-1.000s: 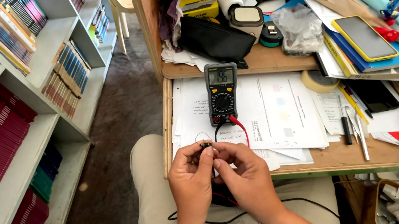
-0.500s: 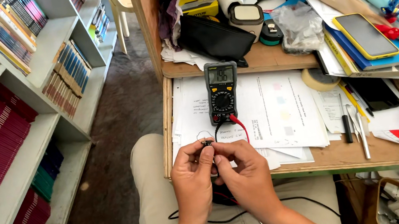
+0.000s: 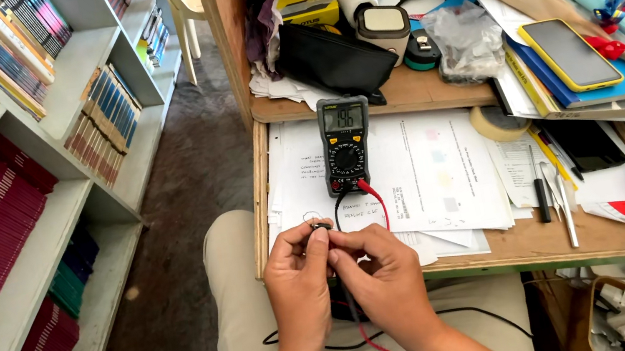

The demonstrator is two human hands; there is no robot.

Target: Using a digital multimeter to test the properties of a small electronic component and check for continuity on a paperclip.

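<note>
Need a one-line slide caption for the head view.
Both hands, left hand and right hand, pinch a small dark component before a black digital multimeter on a paper-strewn wooden desk.

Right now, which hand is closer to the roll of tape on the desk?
Right. The right hand is below-left of the tape roll; the left hand sits farther left, beyond it.

Meter lies on papers at frame centre; hands below it; bookshelves fill the left.
</note>
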